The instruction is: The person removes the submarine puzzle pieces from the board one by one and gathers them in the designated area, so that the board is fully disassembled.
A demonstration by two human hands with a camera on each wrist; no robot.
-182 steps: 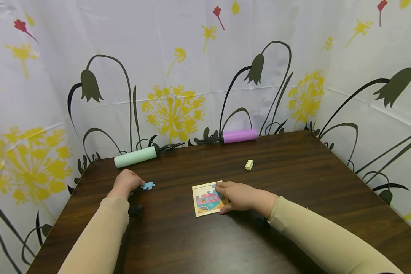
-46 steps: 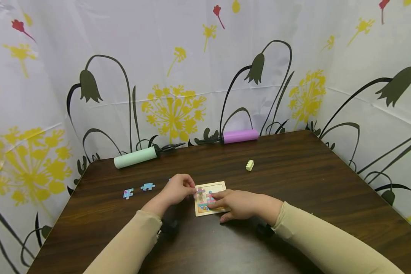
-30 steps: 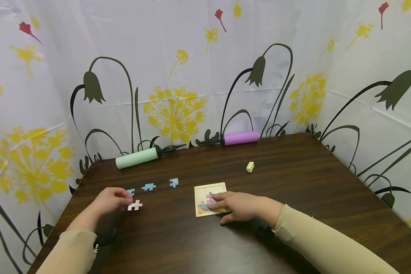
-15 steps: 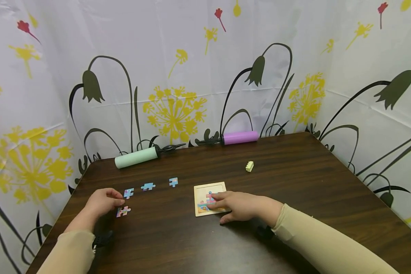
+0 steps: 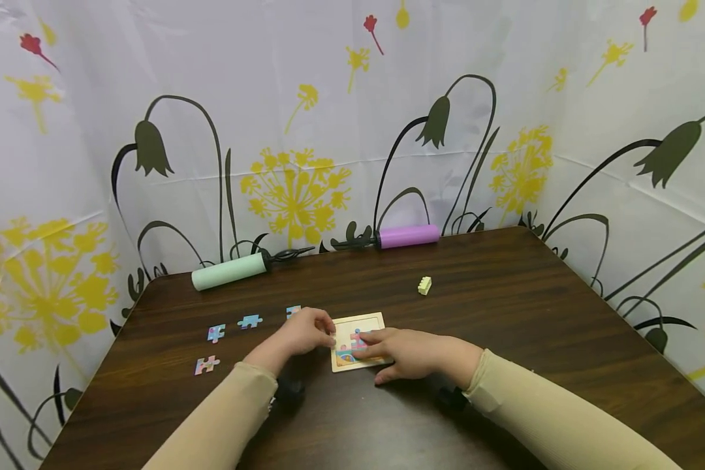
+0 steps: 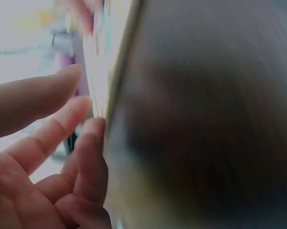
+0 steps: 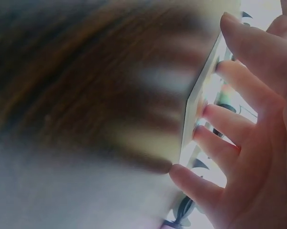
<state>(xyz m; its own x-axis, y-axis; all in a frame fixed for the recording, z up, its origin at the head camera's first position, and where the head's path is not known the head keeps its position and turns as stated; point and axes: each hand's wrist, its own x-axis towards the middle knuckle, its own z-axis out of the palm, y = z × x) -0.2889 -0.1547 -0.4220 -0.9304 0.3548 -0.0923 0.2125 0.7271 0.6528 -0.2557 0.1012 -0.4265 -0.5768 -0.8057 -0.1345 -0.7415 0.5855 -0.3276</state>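
Note:
A small wooden puzzle tray lies on the table, its upper and left parts bare wood and colourful pieces in its lower right. At the tray's left edge is my left hand; the left wrist view shows its thumb and index finger apart, a bent fingertip against the rim. My right hand rests over the tray's right side with fingers spread, covering some of the pieces. Loose on the table to the left are a pink jigsaw piece and blue jigsaw pieces, one partly behind the left hand.
At the back edge of the dark wooden table lie a mint-green hand pump and a purple hand pump. A pale yellow toy brick sits beyond the tray. A flower-printed curtain hangs behind.
Over the last seconds, pieces have left the tray's upper and left parts. My left hand carried the pink piece left, set it down and came back to the tray. The right hand stays there.

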